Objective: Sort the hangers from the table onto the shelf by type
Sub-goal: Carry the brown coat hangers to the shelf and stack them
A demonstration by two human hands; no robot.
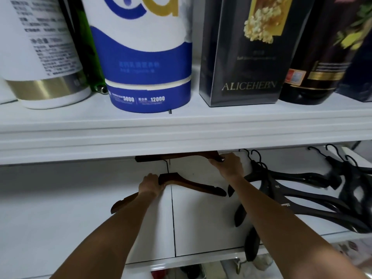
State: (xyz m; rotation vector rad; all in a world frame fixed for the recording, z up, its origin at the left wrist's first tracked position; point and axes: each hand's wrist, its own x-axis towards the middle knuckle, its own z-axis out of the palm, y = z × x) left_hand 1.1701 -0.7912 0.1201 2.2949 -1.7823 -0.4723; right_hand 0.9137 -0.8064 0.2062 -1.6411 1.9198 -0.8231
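Note:
Two brown wooden hangers lie on the white lower shelf (80, 208). My left hand (150, 184) grips the nearer brown hanger (193, 184) at its neck; its left arm shows below my forearm. My right hand (228, 164) holds the right end of the farther brown hanger (173, 157), which is partly hidden under the upper shelf's edge. To the right, several black hangers (298, 188) lie piled on the same shelf, hooks pointing to the back.
The upper shelf (181, 129) juts out just above my hands and carries a white-and-gold canister (40, 57), a blue-and-white canister (145, 67), a dark box (245, 57) and dark bottles (314, 67). Items sit blurred below the lower shelf.

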